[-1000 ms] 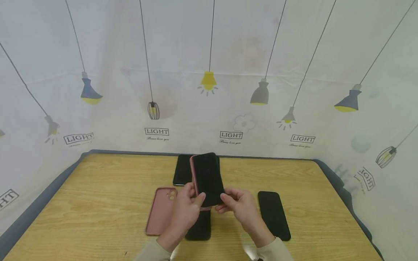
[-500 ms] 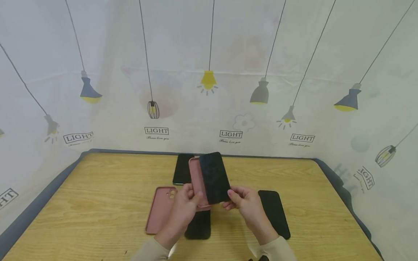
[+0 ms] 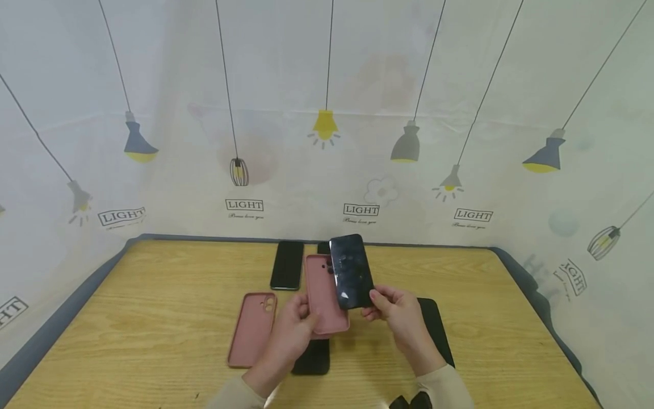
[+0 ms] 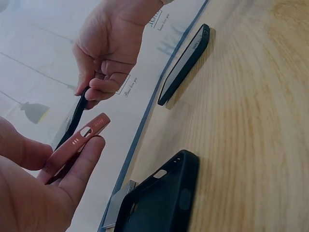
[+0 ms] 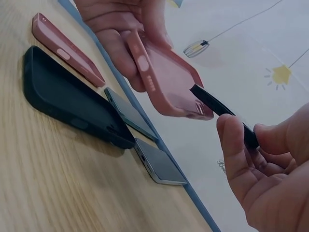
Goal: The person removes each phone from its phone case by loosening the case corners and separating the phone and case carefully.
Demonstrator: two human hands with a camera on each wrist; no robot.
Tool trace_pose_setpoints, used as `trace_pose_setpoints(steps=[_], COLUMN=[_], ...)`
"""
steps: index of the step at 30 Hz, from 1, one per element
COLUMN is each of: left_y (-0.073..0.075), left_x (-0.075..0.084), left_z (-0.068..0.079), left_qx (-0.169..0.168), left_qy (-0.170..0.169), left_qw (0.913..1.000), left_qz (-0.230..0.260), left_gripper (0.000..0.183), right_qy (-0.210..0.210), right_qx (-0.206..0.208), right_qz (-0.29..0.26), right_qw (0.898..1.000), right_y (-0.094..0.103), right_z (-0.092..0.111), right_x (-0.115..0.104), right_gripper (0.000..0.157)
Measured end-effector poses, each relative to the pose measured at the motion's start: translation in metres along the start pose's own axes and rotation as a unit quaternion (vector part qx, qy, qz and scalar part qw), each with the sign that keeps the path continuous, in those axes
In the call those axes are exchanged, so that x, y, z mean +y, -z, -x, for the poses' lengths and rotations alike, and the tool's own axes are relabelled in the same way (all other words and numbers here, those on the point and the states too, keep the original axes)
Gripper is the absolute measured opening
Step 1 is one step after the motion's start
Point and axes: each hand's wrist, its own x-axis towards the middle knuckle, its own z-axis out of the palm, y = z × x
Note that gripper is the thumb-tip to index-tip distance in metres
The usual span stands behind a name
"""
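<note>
My left hand [image 3: 292, 326] grips a pink phone case [image 3: 323, 304] by its lower left side, hollow side up, above the table. Pinched at its lower corner by my right hand [image 3: 398, 312] is a black phone [image 3: 352, 272], tilted and overlapping the case's upper right part in the head view. In the right wrist view, the phone [image 5: 224, 113] is seen edge-on beside the pink case [image 5: 164, 82], outside its hollow. The left wrist view shows the case's side cutouts, with left fingers [image 4: 87, 164] and thumb around its end.
A dark phone case [image 3: 313, 359] lies under the held case. Left of it is another pink case [image 3: 252, 329]. Toward the back lie a black phone [image 3: 287, 266] and a partly hidden dark phone [image 3: 323, 248]. A dark-cased phone [image 4: 186, 67] lies at the right.
My right hand has moved the black phone to the right, out of the pink case, uncovering the case's inside. The left hand keeps hold of the case, which sits slightly lower.
</note>
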Motion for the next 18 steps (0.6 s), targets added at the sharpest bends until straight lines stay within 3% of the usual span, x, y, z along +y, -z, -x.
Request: trace_pose_setpoints(steps=[5, 18], left_y=[-0.001, -0.005], left_x=[-0.002, -0.005], left_z=[0.001, 0.004], left_qx=[0.005, -0.023], left_qy=[0.021, 0.047], left_qw=[0.9997, 0.9979], left_qz=[-0.015, -0.038], left_gripper=[0.040, 0.031], right_qy=[-0.006, -0.019], right_qx=[0.013, 0.029], right_qz=[0.015, 0.042], right_qw=[1.000, 0.999], right_y=[0.009, 0.029], right_z=[-0.005, -0.023], right_x=[0.000, 0.003], right_gripper=[0.031, 0.036])
